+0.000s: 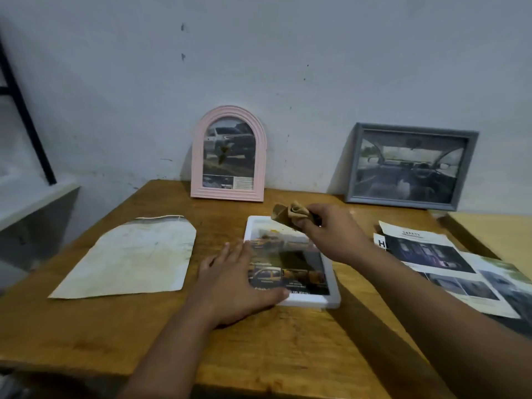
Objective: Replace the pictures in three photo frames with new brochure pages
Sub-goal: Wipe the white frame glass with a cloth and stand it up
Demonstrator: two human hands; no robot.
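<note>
A white photo frame lies flat in the middle of the wooden table, showing a page with yellow cars. My left hand rests flat on its left edge, fingers spread. Above the frame's far end, my right hand grips a bunched tan cloth. A pink arched frame with a car picture leans on the wall behind. To its right a grey rectangular frame shows a car interior. Brochure pages lie spread at the right.
A stained cream sheet of paper lies on the table's left half. A second wooden surface adjoins at the right. A black metal bar and a pale ledge stand at the left by the wall.
</note>
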